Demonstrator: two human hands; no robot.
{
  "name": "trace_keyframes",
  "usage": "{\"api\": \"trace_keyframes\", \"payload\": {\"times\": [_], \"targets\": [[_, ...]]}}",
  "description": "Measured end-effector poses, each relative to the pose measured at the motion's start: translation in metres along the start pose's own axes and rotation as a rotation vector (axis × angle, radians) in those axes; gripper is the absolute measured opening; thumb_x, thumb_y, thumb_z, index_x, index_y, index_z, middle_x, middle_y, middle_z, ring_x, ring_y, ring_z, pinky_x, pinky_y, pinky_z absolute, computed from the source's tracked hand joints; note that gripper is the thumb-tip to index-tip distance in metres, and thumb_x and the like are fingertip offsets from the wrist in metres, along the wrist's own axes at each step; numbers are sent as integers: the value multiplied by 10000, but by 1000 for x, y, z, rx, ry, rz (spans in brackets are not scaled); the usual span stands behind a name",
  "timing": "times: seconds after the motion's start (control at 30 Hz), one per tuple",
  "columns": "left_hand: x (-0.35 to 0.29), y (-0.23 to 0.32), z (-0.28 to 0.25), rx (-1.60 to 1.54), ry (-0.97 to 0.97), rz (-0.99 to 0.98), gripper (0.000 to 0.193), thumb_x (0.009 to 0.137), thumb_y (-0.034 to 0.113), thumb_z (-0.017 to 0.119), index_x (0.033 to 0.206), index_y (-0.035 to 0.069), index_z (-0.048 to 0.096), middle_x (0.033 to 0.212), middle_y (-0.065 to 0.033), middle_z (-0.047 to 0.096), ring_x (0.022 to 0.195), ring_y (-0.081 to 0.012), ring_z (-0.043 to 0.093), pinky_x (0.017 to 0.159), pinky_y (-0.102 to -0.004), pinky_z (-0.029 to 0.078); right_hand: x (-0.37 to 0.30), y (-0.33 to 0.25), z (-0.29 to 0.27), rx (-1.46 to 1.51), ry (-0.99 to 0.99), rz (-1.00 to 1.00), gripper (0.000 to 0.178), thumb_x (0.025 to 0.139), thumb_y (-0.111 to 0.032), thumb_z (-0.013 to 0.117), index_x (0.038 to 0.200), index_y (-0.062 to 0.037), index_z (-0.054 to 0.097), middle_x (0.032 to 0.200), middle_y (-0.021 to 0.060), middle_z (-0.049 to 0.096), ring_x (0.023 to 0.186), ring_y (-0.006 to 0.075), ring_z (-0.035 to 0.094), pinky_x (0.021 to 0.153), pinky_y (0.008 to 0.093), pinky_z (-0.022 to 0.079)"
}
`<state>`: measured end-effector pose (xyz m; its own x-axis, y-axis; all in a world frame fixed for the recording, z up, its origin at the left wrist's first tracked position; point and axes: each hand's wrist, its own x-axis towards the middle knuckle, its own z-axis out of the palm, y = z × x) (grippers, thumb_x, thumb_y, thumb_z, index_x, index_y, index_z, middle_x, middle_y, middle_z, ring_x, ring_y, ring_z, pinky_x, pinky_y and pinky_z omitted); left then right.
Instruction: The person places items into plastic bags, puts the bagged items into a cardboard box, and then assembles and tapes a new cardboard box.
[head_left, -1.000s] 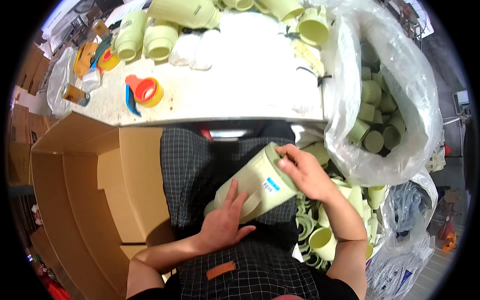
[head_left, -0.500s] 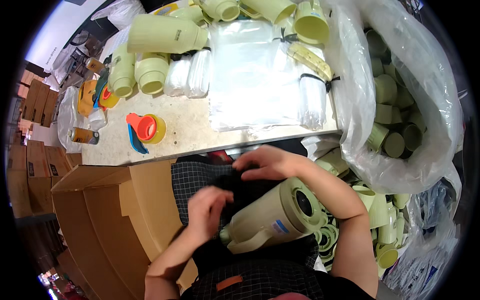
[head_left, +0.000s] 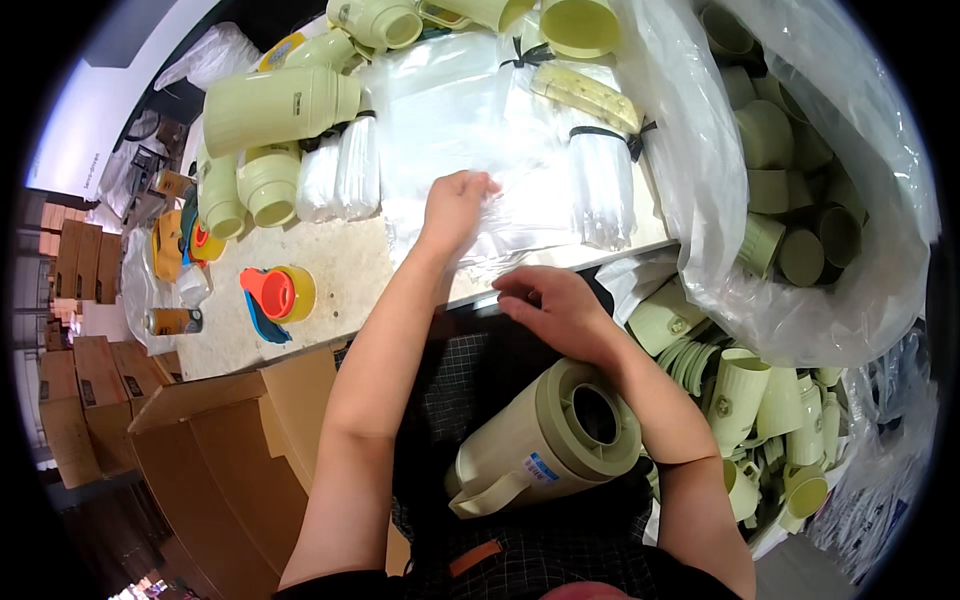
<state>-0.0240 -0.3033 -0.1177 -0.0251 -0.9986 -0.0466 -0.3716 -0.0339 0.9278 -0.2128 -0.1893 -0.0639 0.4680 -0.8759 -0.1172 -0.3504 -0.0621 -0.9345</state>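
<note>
On my lap lies a pale green thermos jug (head_left: pixel 520 435) with a handle and a blue-and-white label. It is tilted, its round end with a dark opening facing up and right, and neither hand holds it. My left hand (head_left: pixel 458 212) is on the stack of clear plastic bags (head_left: pixel 430 105), its fingers pressed together on the top bag, which wrinkles below them. Just past the table's front edge is my right hand (head_left: pixel 558 308), close to the bags' near end. Its fingers are loosely bent, with a gap to the thumb and nothing visible between them.
Green jug bodies (head_left: pixel 270 110) lie on the table's left, near a tape dispenser (head_left: pixel 280 293). Bundled bags (head_left: pixel 600 190) flank the stack. A plastic-lined container (head_left: pixel 690 200) of green parts stands right, with more green parts (head_left: pixel 738 395) below. An open cardboard box (head_left: pixel 225 490) sits left.
My left hand has moved from above my lap up onto the plastic bags. My right hand has shifted slightly right. The jug stays on my lap. The view has shifted a little.
</note>
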Motion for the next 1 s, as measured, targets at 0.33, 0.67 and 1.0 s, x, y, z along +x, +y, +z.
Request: {"api": "trace_keyframes", "payload": {"times": [0.33, 0.67, 1.0], "targets": [[-117, 76, -7, -726, -27, -68, 117, 959, 26, 572, 988, -67, 637, 957, -142, 714, 889, -217, 694, 832, -282, 541, -17, 11, -18, 570, 511, -44, 147, 829, -17, 775, 919, 14, 663, 821, 27, 679, 756, 67, 606, 714, 233, 496], [-190, 80, -45, -931, -345, -62, 159, 960, 36, 565, 1119, 35, 560, 763, 13, 501, 606, -76, 469, 578, -234, 444, -54, 63, -42, 1076, 917, 40, 87, 901, 46, 592, 875, -38, 595, 828, 90, 661, 731, 154, 650, 668, 289, 565], [-308, 106, -60, 127, -254, 591, 312, 745, 41, 750, 1019, 45, 601, 849, -93, 598, 762, -228, 619, 631, -298, 490, -195, 27, 88, -6, 756, -238, 241, 916, -174, 619, 1073, 0, 565, 987, 138, 598, 897, 262, 588, 784, 387, 481]]}}
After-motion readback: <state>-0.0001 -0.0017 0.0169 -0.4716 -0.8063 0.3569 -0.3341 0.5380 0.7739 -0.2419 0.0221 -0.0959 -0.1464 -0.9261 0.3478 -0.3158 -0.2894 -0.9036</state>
